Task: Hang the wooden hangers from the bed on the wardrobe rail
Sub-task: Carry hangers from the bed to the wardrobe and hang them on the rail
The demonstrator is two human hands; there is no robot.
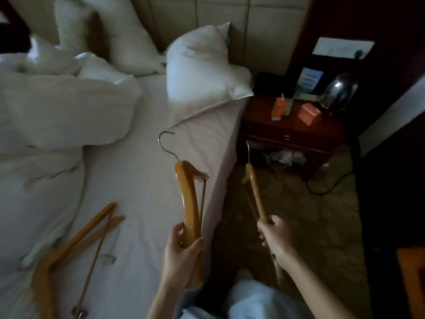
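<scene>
We see the bed (142,180) filling the left and centre of the view, white sheet bare down its middle. Rumpled duvet (57,111) heaped on the bed's left half. Pillows (200,72) at the head of the bed, one propped at its top right corner. Dark wood nightstand (292,125) stands just beside the bed's right edge at the head end, with a metal kettle (338,93) and small orange boxes (308,116) on top. Patterned carpet (322,215) runs along the bed's right side. Two wooden hangers (76,240) lie overlapped on the sheet at the bed's lower left, touching each other, partly blurred. A third wooden hanger (189,199) is held over the bed's right edge, clear of the sheet, long axis running away from us, metal hook pointing toward the pillows. Left hand (181,247) grips its near arm: thumb on one side, fingers curled round the other, forearm coming up from bottom centre. A fourth wooden hanger (255,189) is off the bed, over the carpet, seen edge-on with hook toward the nightstand. Right hand (274,238) holds it mid-arm, fingers wrapped tight round the wood, wrist straight, forearm angled in from lower right.
</scene>
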